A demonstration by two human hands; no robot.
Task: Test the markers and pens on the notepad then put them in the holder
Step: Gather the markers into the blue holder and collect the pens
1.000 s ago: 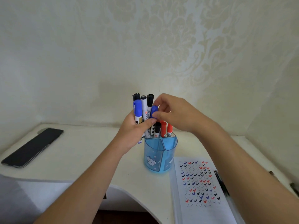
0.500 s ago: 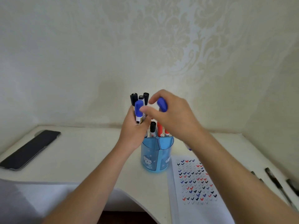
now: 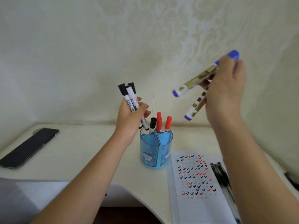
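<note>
My left fingers point(image 3: 143, 109) wrapped round black markers point(image 3: 129, 98); holder point(image 3: 152, 152) just below them. My right fingers point(image 3: 229, 71) pinch two blue markers point(image 3: 195, 80), high up; notepad point(image 3: 194, 206) well below.

Blue markers point(image 3: 195, 80): two, blue-capped, splayed and tilted, gripped in my right fingers point(image 3: 226, 70), above and right of the holder.
Black-capped markers point(image 3: 129, 97): a near-upright bunch in my left fingers point(image 3: 142, 109), lower ends at the holder's left rim.
Holder point(image 3: 155, 152): translucent blue, divided, upright on the tabletop point(image 3: 80, 151); red markers point(image 3: 168, 123) and a black marker point(image 3: 152, 124) stand inside.
Notepad point(image 3: 194, 206): flat beside the holder, covered in coloured ticks; black pens point(image 3: 221, 175) lie on it.
</note>
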